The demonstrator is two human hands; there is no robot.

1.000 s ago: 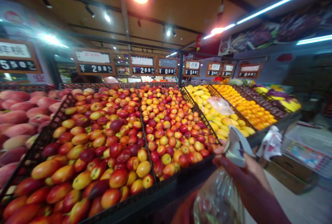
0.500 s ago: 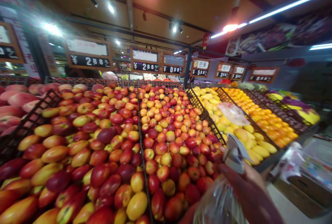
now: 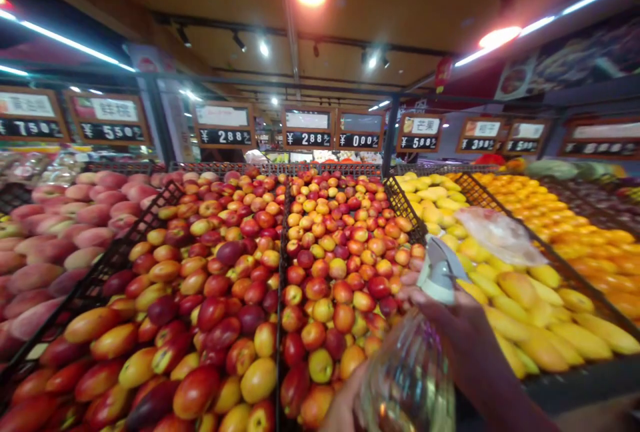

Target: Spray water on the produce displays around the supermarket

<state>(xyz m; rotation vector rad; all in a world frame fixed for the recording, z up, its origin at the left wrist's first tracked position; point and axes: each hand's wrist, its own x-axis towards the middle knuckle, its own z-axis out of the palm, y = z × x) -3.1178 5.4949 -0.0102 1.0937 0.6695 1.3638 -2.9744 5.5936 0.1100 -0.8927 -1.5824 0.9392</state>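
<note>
- Bottle (image 3: 407, 375): pale grey spray head (image 3: 440, 269), clear, shiny, ridged body
- Right hand (image 3: 453, 319): gripping its neck
- Left hand (image 3: 343, 402): at its side, grip unclear

Peaches (image 3: 55, 272) lie at the left, then nectarines (image 3: 197, 389) in two crates (image 3: 119, 255), then mangoes (image 3: 543, 345) with a bag (image 3: 500, 235) on them, then oranges (image 3: 590, 239). Price signs (image 3: 307, 130) are behind; in front is the right hand (image 3: 453, 315).

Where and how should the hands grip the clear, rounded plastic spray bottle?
Probably around the pale collar below the grey-white spray head, from the right: the clear, rounded plastic spray bottle is held head uppermost and narrows there from a wider body.
</note>
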